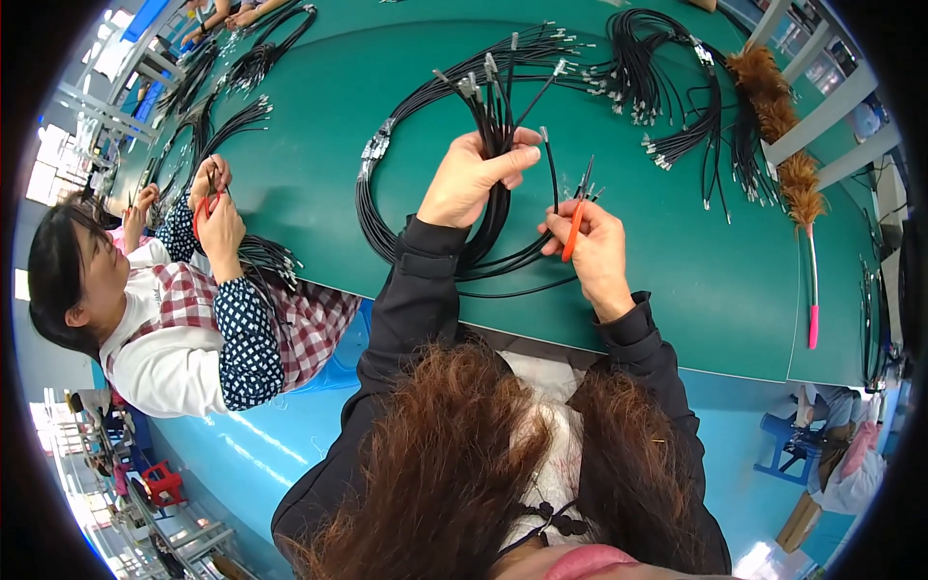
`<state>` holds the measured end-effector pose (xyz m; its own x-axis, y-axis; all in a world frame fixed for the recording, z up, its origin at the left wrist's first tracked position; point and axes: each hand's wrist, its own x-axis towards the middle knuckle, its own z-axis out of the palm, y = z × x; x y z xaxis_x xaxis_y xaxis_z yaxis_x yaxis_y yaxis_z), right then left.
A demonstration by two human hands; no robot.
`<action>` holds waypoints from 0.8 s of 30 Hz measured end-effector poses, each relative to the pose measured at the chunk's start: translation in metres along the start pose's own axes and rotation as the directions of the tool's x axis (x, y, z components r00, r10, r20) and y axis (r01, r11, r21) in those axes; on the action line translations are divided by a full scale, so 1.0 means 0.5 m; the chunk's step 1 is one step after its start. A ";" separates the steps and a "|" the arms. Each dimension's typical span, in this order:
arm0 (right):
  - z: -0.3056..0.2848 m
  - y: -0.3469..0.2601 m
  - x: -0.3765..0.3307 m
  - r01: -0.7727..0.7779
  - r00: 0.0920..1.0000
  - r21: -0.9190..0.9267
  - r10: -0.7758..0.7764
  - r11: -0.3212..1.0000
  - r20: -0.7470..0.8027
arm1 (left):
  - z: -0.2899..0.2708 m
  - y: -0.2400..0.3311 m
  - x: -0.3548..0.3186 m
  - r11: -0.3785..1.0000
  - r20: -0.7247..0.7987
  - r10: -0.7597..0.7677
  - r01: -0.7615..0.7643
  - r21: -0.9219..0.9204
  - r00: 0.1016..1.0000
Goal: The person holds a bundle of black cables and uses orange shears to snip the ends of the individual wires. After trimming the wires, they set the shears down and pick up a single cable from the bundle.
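Observation:
My left hand (474,174) is closed round a bundle of black cables (498,208), whose light-coloured ends stick up above my fingers. The cables curve round in a large loop on the green table, with a whitish wrap (378,141) binding its left side. Orange-handled scissors (573,232) are in my right hand (597,253), their dark blades pointing up and away. One cable (552,174) stands up beside my right fingertips, and a few cable ends show behind the blades. Whether the right fingers also pinch that cable, I cannot tell.
More black cable bundles (643,72) lie at the far right, near a brown feather duster (798,188) with a pink handle. At my left a co-worker (184,300) holds red-handled scissors (205,215) near other bundles (266,259). The table's front edge (677,365) runs before me.

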<state>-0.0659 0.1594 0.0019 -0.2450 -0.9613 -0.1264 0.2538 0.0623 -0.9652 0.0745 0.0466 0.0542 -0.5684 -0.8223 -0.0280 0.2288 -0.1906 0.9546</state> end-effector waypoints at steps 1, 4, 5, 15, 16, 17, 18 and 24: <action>0.002 0.000 0.000 0.007 1.000 -0.003 -0.007 1.000 0.004 | 0.004 0.000 -0.001 1.000 0.002 -0.008 0.008 0.002 1.000; 0.004 -0.004 0.000 0.010 1.000 -0.072 -0.011 0.997 -0.002 | 0.011 -0.011 0.000 1.000 -0.029 0.010 -0.010 -0.020 1.000; 0.004 -0.006 -0.001 0.015 1.000 -0.074 -0.015 0.997 -0.004 | 0.012 -0.015 0.000 0.999 -0.043 0.013 -0.015 -0.030 0.999; 0.007 -0.058 0.020 0.174 0.985 -0.061 -0.173 0.983 0.021 | 0.033 -0.030 -0.024 0.999 -0.065 0.020 -0.017 0.041 0.998; 0.007 -0.058 0.020 0.163 0.987 -0.082 -0.163 0.983 0.013 | 0.033 -0.032 -0.023 1.000 -0.043 0.000 0.001 0.030 0.999; 0.008 -0.057 0.016 0.180 0.984 -0.080 -0.178 0.980 0.027 | 0.033 -0.033 -0.025 0.999 -0.048 0.020 -0.018 0.037 0.999; 0.009 -0.054 0.011 0.183 0.983 -0.080 -0.182 0.980 0.030 | 0.032 -0.036 -0.026 0.999 -0.041 0.039 -0.039 0.021 0.998; 0.010 -0.053 0.004 0.173 0.984 -0.132 -0.176 0.976 -0.011 | 0.040 -0.042 -0.022 0.998 -0.092 0.058 -0.060 -0.020 0.994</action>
<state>-0.0684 0.1544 0.0281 -0.2964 -0.9541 0.0428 0.0821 -0.0701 -0.9942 0.0602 0.0704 0.0404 -0.4790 -0.8778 0.0006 0.2787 -0.1514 0.9484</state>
